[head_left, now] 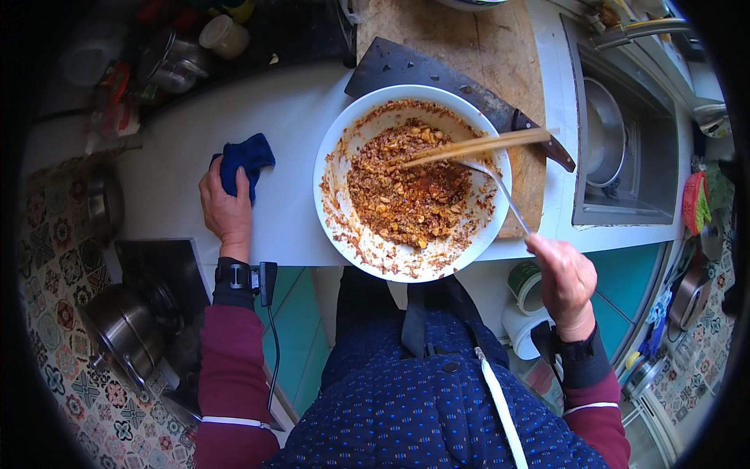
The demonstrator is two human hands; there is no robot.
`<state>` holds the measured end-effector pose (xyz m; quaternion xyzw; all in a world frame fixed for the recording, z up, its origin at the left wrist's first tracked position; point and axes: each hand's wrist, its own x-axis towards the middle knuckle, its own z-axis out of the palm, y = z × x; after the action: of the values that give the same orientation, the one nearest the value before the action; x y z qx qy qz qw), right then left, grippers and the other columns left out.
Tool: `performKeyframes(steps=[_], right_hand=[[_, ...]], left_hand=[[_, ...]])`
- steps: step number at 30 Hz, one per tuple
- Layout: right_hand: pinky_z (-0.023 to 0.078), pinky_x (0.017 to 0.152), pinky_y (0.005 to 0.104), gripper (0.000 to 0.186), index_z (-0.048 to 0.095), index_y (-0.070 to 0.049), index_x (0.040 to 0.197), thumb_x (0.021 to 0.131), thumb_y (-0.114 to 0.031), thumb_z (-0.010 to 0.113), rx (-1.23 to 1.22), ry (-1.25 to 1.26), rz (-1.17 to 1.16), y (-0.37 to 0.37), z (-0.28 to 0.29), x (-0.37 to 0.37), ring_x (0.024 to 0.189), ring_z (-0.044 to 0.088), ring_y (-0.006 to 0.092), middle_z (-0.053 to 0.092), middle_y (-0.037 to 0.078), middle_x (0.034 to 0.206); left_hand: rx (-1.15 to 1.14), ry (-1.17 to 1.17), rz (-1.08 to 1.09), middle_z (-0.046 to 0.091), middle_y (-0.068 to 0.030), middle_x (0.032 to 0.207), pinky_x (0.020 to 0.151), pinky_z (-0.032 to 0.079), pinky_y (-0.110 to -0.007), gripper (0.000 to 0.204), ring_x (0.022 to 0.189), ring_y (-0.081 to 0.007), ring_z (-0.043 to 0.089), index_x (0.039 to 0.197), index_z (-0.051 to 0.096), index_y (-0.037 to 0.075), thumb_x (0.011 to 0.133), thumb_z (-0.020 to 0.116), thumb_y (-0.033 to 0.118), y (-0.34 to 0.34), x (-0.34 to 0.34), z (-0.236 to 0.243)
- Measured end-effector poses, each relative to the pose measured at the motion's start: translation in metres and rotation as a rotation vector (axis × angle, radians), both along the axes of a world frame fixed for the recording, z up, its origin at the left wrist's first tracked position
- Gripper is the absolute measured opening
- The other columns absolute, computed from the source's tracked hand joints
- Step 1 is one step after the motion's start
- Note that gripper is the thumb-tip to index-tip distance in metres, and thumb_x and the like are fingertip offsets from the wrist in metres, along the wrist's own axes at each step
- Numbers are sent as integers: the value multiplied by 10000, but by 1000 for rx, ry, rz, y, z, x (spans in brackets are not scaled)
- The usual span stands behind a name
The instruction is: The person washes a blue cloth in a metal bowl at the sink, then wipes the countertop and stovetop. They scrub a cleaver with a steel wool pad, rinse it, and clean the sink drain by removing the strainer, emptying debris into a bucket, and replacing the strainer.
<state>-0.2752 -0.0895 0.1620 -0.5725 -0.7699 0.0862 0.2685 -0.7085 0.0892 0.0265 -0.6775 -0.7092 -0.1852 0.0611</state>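
Note:
A large white bowl point(363, 254) sits at the middle of the counter's near edge. Inside is a crumbly reddish-brown mixture point(410, 187) with yellowish bits, smeared up the walls. My right hand point(564, 281) is closed on the end of a metal spoon point(512, 205), whose head is down in the mixture. A pair of wooden chopsticks point(500, 143) leans in the bowl, tips in the mixture and ends past the right rim; no hand touches them. To the left, my left hand point(225, 207) has its fingers round a bunched dark blue cloth point(251, 156) on the white counter.
Behind the bowl, a cleaver point(391, 70) with a dark handle lies on a wooden cutting board point(484, 39). At the right is a sink point(644, 199) holding a metal basin point(605, 129). A steel pot point(121, 324) stands at lower left. White buckets point(522, 324) are below the counter.

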Motion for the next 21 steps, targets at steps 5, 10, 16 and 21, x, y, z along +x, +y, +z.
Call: performKeyframes(steps=[5,10,16,21], right_hand=[[557,656,274,258,636,-3,1107,858,60,604,-267,416,-228,4,-20,-16,719,684,199,696,104,881],[557,651,289,206,654,-4,1056,874,40,567,-340,364,24,-6,-20,-18,720,689,214,693,109,846],[580,619,296,278,683,-23,1009,732,-13,709,-138,81,334,-13,23,3,734,693,215,688,109,833],[583,635,288,286,682,-14,1002,717,-16,706,-103,6,402,-10,18,5,719,682,199,678,101,840]], left_hand=[[9,9,-3,566,-65,1206,869,514,-392,412,1093,-285,582,1264,535,216,904,610,401,0,-1,-1],[2,26,6,565,-62,1208,855,521,-391,415,1099,-283,582,1271,527,223,910,602,414,-1,1,0],[10,19,0,566,-60,1209,851,522,-389,414,1101,-278,581,1273,527,224,914,595,420,-1,0,0],[4,21,4,563,-70,1222,864,516,-395,420,1104,-293,577,1275,525,223,908,598,413,-1,-3,-3]])
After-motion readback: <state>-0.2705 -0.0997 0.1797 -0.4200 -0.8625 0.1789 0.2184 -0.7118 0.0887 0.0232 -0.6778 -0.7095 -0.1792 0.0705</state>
